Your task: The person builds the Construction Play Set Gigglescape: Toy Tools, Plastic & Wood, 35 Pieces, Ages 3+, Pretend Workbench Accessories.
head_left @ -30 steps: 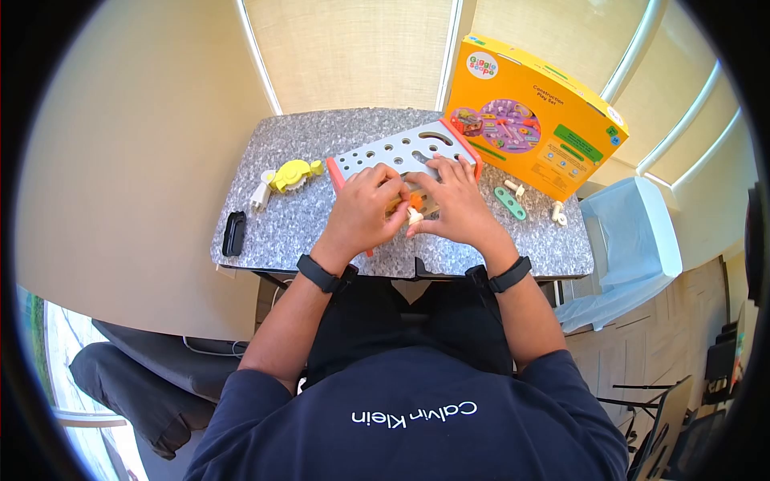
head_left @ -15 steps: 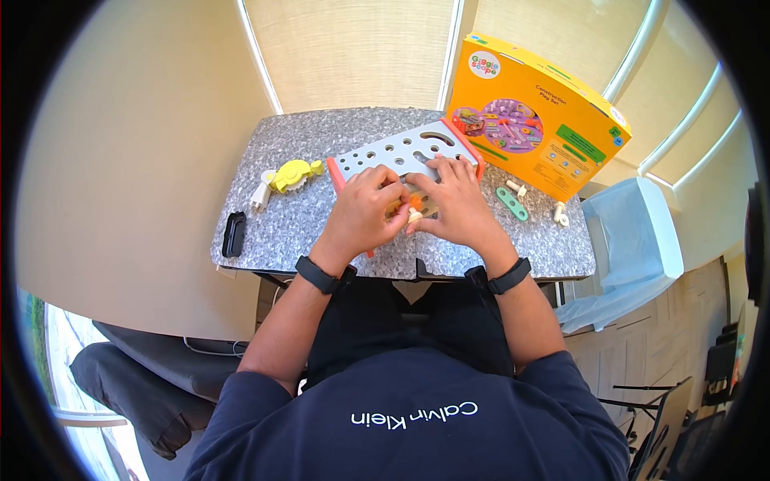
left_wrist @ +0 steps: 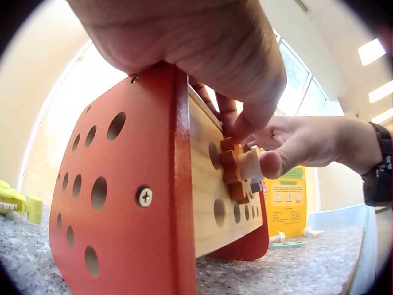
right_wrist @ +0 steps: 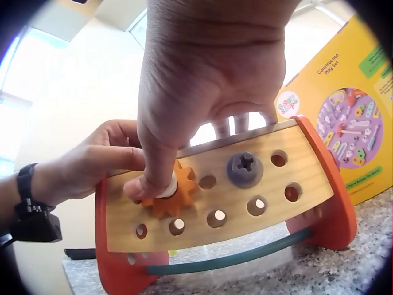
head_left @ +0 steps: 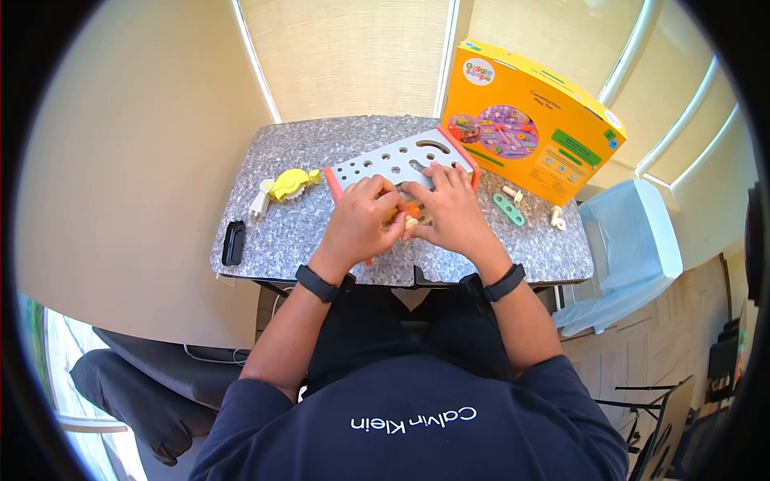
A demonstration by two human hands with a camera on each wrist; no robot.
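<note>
A wooden toy bench with red side panels (left_wrist: 123, 166) stands on the table, its holed wooden face (right_wrist: 230, 212) towards the person. An orange gear (right_wrist: 182, 195) lies against this face, with a cream bolt (left_wrist: 250, 164) at its middle. My left hand (head_left: 362, 222) pinches at the gear's upper edge, its fingertips partly hidden. My right hand (head_left: 457, 212) rests its spread fingers on the bench's grey top (head_left: 385, 164), and its thumb presses the bolt's end. A grey-blue screw head (right_wrist: 244, 169) sits in another hole of the face.
Left of the bench lie a yellow toy piece (head_left: 290, 185), a white piece (head_left: 261, 199) and a black tray (head_left: 233, 243). To the right are a green holed strip (head_left: 508, 209) and cream bolts (head_left: 557, 218). A yellow box (head_left: 533, 120) stands behind them.
The head view has shifted slightly, with the bench and the box a little lower in it. Both hands keep nearly the same hold around the gear and bolt.
</note>
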